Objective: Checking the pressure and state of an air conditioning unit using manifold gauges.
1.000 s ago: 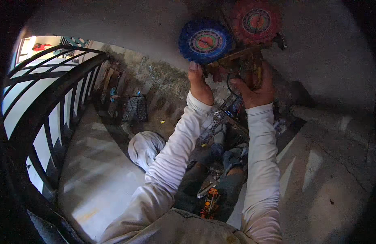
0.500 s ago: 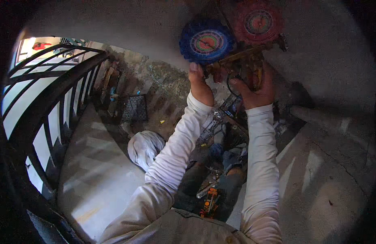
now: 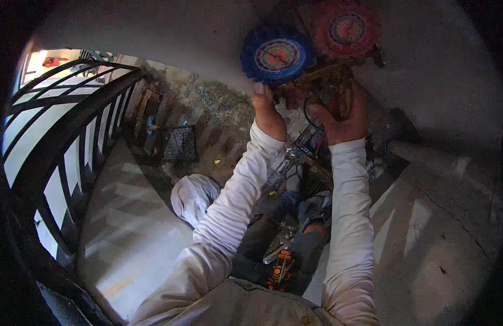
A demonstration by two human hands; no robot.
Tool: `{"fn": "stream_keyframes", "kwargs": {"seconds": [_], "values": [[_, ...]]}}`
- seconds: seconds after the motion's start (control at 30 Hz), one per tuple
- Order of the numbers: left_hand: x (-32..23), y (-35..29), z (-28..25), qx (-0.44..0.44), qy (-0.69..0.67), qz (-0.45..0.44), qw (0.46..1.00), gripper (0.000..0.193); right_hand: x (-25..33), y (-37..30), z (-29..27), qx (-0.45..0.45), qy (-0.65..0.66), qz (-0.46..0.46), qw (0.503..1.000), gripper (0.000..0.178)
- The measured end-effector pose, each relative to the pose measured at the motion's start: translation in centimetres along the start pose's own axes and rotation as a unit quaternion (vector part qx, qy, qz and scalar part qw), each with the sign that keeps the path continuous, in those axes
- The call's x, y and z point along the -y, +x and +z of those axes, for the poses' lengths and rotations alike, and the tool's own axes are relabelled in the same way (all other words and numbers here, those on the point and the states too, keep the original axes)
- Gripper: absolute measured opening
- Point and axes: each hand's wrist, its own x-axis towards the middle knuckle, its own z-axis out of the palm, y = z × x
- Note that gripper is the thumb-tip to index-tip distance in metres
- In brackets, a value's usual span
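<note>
Below the blue pressure gauge (image 3: pixel 277 56), the manifold (image 3: pixel 323 75) is grasped by the right hand (image 3: pixel 346 119), presumably for easy reading; the left hand (image 3: pixel 269 115) is raised, finger closure untellable.

Apparently a shaded balcony or landing, with curved dark railing (image 3: pixel 61 136) and grimy floor (image 3: pixel 213 149).

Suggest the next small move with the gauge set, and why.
I'd probably lower the right hand slightly to level the manifold, left hand steady. The right hand grips the manifold, which slopes up to the right in view; the red gauge sits higher and dimmer than the blue gauge, whose lower edge meets the left thumb.
</note>
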Motion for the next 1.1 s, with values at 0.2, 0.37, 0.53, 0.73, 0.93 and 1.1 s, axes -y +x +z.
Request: {"fn": "stream_keyframes", "kwargs": {"seconds": [0.2, 0.37, 0.53, 0.73, 0.93, 1.1], "values": [[0.1, 0.3, -0.4, 0.004, -0.003, 0.026, 1.0, 0.061, 0.5, 0.0, 0.2, 0.009, 0.043, 0.018, 0.999, 0.074], [-0.4, -0.2, 0.2, 0.006, 0.002, 0.024, 1.0, 0.06, -0.4, 0.2, -0.2, 0.006, -0.026, -0.031, 0.999, 0.084], [0.1, -0.3, 0.0, 0.002, 0.001, 0.03, 1.0, 0.06, -0.5, 0.3, 0.0, 0.009, 0.026, -0.025, 0.999, 0.084], [-0.7, -0.1, 0.3, 0.018, -0.006, 0.011, 1.0, 0.058, 0.0, 0.1, 0.1, 0.001, 0.005, -0.009, 1.0, 0.08], [0.1, 0.1, -0.1, 0.032, -0.008, 0.014, 0.999, 0.055, 0.1, 0.0, -0.2, -0.004, 0.004, -0.002, 1.0, 0.08], [0.1, -0.1, 0.1, 0.006, 0.003, 0.015, 1.0, 0.055, -0.1, -0.1, 0.0, -0.018, -0.009, -0.025, 0.999, 0.081]]}}
